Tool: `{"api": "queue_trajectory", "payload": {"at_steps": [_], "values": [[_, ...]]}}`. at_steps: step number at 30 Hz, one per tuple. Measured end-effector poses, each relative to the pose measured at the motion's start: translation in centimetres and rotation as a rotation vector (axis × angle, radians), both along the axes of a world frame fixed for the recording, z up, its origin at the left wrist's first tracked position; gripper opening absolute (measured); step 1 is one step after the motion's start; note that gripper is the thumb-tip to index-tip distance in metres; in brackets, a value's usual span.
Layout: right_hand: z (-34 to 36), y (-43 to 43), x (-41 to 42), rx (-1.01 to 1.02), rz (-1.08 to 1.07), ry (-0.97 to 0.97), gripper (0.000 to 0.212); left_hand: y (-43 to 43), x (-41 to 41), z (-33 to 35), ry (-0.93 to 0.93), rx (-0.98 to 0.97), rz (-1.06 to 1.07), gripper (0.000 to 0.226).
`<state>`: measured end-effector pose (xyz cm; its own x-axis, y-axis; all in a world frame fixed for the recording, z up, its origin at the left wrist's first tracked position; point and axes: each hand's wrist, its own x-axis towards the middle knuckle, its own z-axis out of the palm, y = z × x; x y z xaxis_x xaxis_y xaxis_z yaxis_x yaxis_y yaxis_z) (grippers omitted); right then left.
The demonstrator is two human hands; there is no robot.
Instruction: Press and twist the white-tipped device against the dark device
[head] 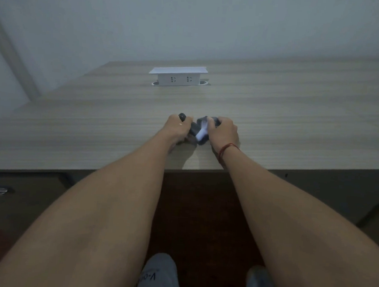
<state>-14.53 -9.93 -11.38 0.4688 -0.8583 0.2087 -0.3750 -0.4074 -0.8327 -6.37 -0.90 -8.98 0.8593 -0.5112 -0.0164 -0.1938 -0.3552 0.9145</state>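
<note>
Both hands low over the pale wood-grain surface [274, 117]: left hand [176, 127] clamped round a small dark rounded object [182, 116], right hand [223, 132] curled tight over a crumpled dark-and-white cloth [201, 130] bunched between the grips, likely steadying it; white socket box [178, 76] well beyond

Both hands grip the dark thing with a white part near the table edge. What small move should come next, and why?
Probably draw the dark bundle slightly apart: left hand and right hand each grip an end, bunched together on the table.
</note>
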Motion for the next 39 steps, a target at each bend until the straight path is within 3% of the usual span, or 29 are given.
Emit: {"api": "queue_trajectory", "payload": {"at_steps": [2,6,11,15,22,28,31,35,39], "values": [[-0.2,0.0,-0.1,-0.003,-0.004,0.004,0.041,-0.3,0.0,-0.4,-0.061,-0.025,0.080,0.039],[-0.2,0.1,0.1,-0.009,-0.028,0.007,0.040,-0.2,-0.2,0.0,0.023,0.011,-0.018,0.032],[-0.4,0.1,-0.1,-0.036,0.015,0.015,0.039,-0.8,1.5,-1.4,-0.062,-0.059,0.139,0.048],[-0.6,-0.5,-0.6,-0.043,0.091,-0.009,0.038,-1.1,0.7,-0.3,-0.065,-0.073,0.202,0.046],[-0.8,0.1,-0.5,-0.190,0.111,0.172,0.072,0.1,1.6,-0.4,-0.084,-0.125,0.262,0.046],[-0.7,-0.5,-0.7,-0.079,0.233,0.124,0.065,0.3,1.9,0.8,0.019,-0.228,0.189,0.042],[-0.6,-0.4,-0.9,-0.103,0.248,0.129,0.062,0.1,1.9,1.4,-0.133,-0.153,0.096,0.037],[-0.4,-0.3,-1.1,-0.161,0.317,0.151,0.050,0.5,1.7,1.7,-0.505,0.162,0.134,0.045],[-0.6,-0.4,-0.9,-0.129,0.345,0.127,0.037,-0.4,0.9,2.7,-0.534,0.074,0.023,0.039]]}}
